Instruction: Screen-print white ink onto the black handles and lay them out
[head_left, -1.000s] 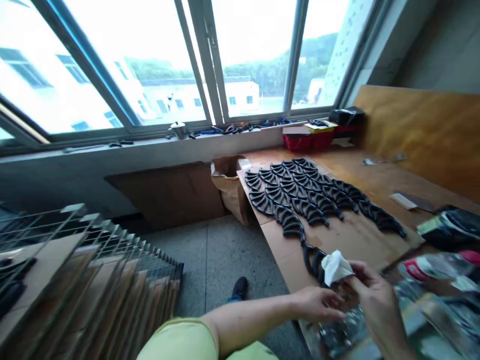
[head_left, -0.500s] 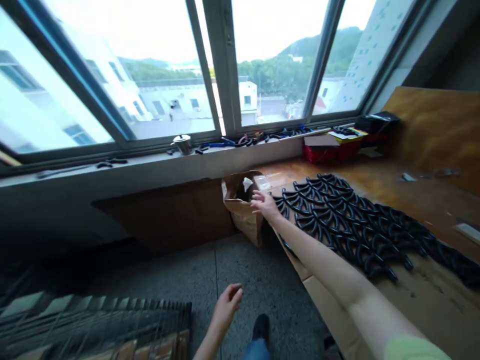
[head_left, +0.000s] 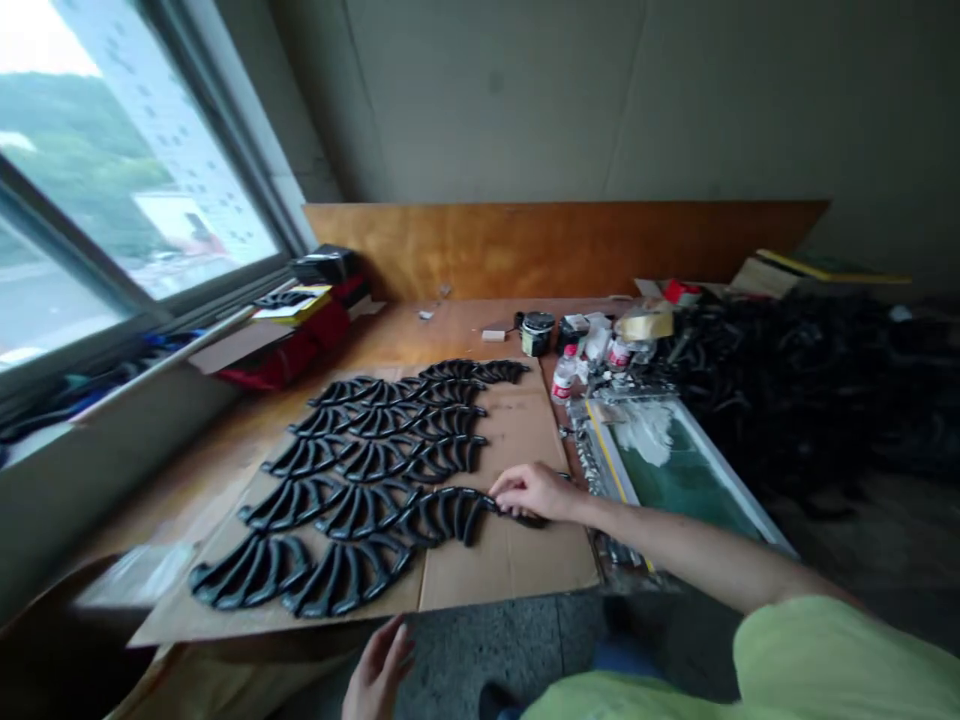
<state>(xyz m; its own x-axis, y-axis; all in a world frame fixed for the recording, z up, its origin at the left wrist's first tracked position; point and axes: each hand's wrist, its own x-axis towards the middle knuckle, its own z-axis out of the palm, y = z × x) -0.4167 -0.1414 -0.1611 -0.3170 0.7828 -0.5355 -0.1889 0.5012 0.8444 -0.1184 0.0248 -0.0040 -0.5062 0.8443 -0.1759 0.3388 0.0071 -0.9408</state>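
Near the middle of the frame, the right hand (head_left: 534,492) rests on the flat brown cardboard sheet (head_left: 517,560), fingers curled narrowly over a black curved plastic piece (head_left: 525,519) at the right end of the rows of black curved pieces (head_left: 375,470); whether it is pinched or only touched cannot be told. Half a second ago this hand was stretched toward the brown paper bag under the window; it has come back to the rows, so the bag step reads as finished and work on the pieces as resumed. At the bottom edge, the left hand (head_left: 379,672) hangs below the cardboard, fingers loosely spread, holding nothing. Right of centre lies a green glass-topped tray (head_left: 675,480), small bottles and a tape roll (head_left: 643,325) behind it.
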